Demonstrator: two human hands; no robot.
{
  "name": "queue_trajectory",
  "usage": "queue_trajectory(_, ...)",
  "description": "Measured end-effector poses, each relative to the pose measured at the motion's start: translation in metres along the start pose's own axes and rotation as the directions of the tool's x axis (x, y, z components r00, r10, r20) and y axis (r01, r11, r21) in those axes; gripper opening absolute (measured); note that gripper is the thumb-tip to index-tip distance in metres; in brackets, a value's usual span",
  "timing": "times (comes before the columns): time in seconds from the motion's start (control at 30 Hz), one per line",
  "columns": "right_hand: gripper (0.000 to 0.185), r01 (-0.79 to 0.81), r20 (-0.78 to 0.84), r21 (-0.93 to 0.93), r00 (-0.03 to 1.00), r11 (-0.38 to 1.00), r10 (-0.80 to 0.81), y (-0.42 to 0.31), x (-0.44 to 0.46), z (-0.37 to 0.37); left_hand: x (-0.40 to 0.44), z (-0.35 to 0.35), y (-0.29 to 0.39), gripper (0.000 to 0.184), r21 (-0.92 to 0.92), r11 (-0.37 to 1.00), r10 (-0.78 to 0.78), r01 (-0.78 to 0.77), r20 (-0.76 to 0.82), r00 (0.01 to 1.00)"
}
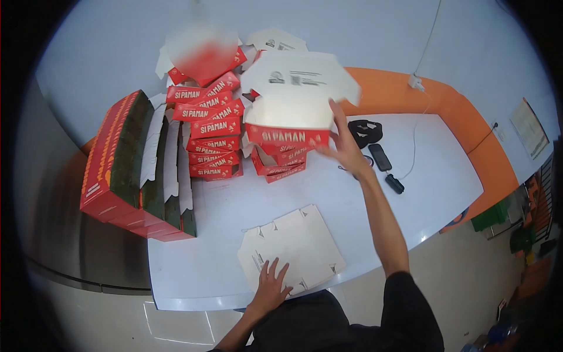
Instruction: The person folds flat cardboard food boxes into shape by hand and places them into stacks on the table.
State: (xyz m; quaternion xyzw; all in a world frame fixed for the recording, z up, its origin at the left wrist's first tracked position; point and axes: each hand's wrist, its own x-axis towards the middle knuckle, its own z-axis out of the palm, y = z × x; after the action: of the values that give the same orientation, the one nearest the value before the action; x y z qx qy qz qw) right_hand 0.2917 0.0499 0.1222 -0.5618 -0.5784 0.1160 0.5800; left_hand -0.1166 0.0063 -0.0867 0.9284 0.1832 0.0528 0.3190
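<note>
My right hand (346,144) is at the right side of an open red and white box (287,137) on top of a stack, its fingers apart and touching the box's edge. The box's white lid stands up behind it. My left hand (272,288) lies with spread fingers on the near left part of flat white cardboard blanks (308,243) at the table's front edge. Left of the box, a taller stack of folded red boxes (214,127) leans unevenly, its top blurred.
Large red cartons (111,161) stand at the table's left end. On the right of the table (446,152) lie a black pouch (365,133), a phone (380,157) and a small black device (394,183) with a cable. An orange bench back (492,149) curves behind the table.
</note>
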Motion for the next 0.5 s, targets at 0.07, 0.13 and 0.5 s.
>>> queue_trajectory(0.07, 0.106, -0.131, -0.002, -0.081, 0.991, 0.988, 0.131, 0.021, 0.039, -0.011, -0.013, 0.021, -0.012, 0.097, 0.125, 0.990, -0.082, 0.064, 0.148, 0.986)
queue_trajectory(0.13, 0.101, -0.207, -0.139, 0.083, 0.966, 0.975, 0.217, 0.061, 0.044, -0.010, -0.020, 0.032, -0.023, 0.103, 0.220, 0.976, -0.053, 0.001, 0.230, 0.972)
queue_trajectory(0.5, 0.092, -0.491, 0.186, -0.148, 0.839, 0.858, 0.512, 0.085, -0.210, 0.071, 0.019, 0.085, -0.018, 0.073, 0.175, 0.969, 0.159, -0.172, 0.086, 0.984)
